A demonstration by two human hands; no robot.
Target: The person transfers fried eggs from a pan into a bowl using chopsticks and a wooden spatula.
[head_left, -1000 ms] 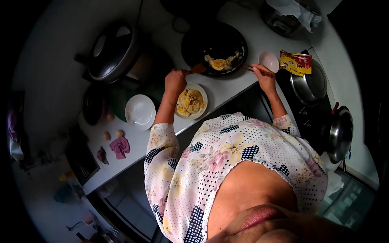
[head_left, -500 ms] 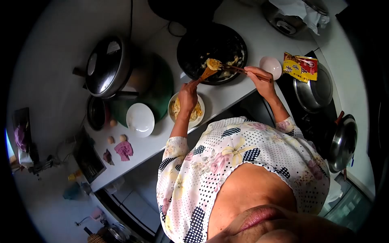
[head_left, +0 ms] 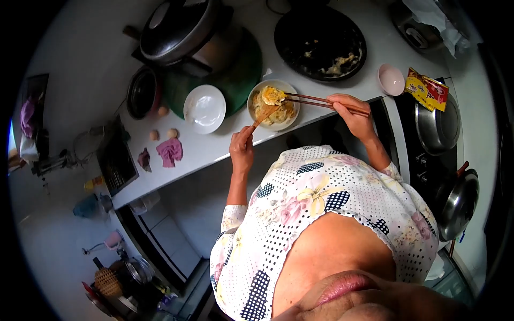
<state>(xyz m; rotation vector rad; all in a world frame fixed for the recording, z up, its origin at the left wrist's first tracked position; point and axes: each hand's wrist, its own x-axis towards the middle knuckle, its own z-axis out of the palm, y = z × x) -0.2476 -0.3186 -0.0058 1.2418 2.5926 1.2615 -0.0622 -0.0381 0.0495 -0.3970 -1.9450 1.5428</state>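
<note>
My left hand (head_left: 242, 147) is closed around the handle of a wooden spatula (head_left: 266, 113), whose blade is over a white bowl (head_left: 294, 121). My right hand (head_left: 352, 114) grips a pair of wooden chopsticks (head_left: 321, 102), their tips at a yellow and white piece of fried egg (head_left: 273, 96). The egg piece sits at the spatula's end, above more egg in the bowl. Behind the bowl lies a round black electric pan (head_left: 321, 48) with egg scraps stuck on its surface.
Left of the bowl stand a white plate (head_left: 205, 109) and a large lidded pot (head_left: 182, 32) on a green board (head_left: 249, 69). A purple cloth (head_left: 169, 152) lies near the counter edge. To the right are a pink bowl (head_left: 391, 79), a yellow seasoning packet (head_left: 426, 89) and a lidded pan (head_left: 458, 206).
Both hands have brought the spatula, chopsticks and egg piece from above the black pan to the white bowl. The camera view has shifted, too.
</note>
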